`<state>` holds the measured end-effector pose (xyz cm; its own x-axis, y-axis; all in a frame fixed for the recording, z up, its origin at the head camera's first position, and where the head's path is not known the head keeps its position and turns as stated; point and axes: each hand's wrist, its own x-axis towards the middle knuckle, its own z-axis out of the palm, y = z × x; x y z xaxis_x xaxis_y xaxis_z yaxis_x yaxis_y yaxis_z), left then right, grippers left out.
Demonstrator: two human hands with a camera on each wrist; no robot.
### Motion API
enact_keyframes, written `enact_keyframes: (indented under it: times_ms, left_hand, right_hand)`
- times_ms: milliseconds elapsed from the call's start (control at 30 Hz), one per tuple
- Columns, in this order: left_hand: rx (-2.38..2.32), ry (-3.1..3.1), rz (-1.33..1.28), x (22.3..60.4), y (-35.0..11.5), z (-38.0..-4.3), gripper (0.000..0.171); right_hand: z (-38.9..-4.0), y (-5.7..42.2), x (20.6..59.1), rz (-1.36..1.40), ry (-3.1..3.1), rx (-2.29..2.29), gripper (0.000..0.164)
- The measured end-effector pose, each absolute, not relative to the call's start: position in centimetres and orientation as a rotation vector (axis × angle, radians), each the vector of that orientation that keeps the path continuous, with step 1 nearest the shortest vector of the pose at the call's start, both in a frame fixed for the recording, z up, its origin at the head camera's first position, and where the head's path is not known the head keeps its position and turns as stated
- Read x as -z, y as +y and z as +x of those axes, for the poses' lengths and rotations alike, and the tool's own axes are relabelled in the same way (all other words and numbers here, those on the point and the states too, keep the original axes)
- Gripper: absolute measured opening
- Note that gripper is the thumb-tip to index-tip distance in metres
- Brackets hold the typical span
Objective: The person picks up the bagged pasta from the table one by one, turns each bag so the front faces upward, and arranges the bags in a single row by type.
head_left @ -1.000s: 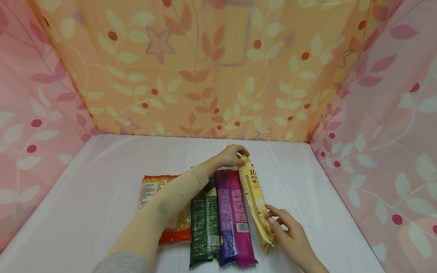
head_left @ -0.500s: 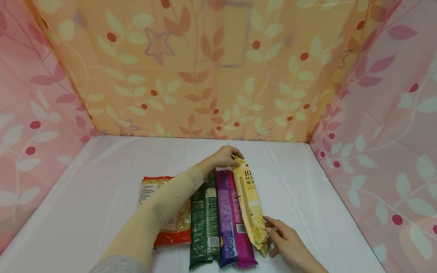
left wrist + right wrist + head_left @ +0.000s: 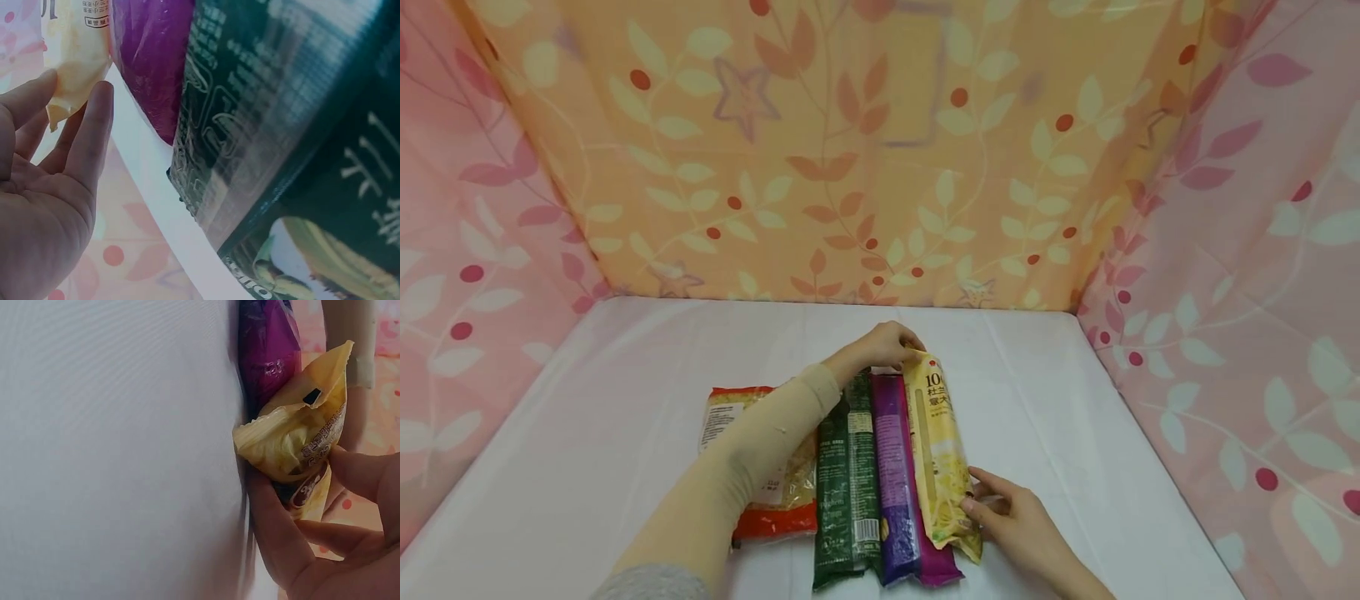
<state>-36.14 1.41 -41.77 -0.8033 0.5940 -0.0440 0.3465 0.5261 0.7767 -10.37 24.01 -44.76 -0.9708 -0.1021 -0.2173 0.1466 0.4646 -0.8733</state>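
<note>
A long yellow spaghetti packet (image 3: pixel 942 450) slants over the right edge of a purple-and-magenta packet (image 3: pixel 897 483). My left hand (image 3: pixel 887 343) pinches its far end; the left wrist view has thumb and fingers on either side of that yellow tip (image 3: pixel 78 81). Near the close end, my right hand (image 3: pixel 1026 518) grips the packet's right side. In the right wrist view the thumb is on top and the fingers go underneath the crimped yellow end (image 3: pixel 294 437). A dark green spaghetti packet (image 3: pixel 850 492) lies left of the purple one.
Left of the green packet lies a clear packet with red ends (image 3: pixel 782 521), partly covered by the left sleeve (image 3: pixel 752 450). All rest on a white-covered table (image 3: pixel 625 375). Patterned cloth walls (image 3: pixel 842 167) enclose the back and both sides.
Both hands have brought the yellow packet leftward, from beside the purple packet to overlapping its right edge. Its printed front has turned up toward the head camera.
</note>
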Motion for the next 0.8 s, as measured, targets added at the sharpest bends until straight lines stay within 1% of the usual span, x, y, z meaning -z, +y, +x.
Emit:
enact_keyframes:
  times_ms: [200,367,600,800]
  left_hand:
    - [-1.218,2.456,0.792,42.1,1.4,-36.3,0.022]
    - [-1.247,2.484,0.787,42.0,1.8,-35.9,0.02]
    - [-1.347,2.424,0.721,42.5,3.5,-35.8,0.019]
    - [-1.224,2.509,0.796,42.8,5.2,-36.0,0.016]
  right_hand:
    - [-11.0,24.2,45.0,0.09,2.393,1.612,0.069]
    - [-11.2,25.0,44.9,0.091,2.433,1.615,0.067]
    - [-11.2,27.0,43.8,0.166,2.587,1.497,0.06]
    - [-11.1,28.8,42.7,0.147,2.717,1.332,0.058]
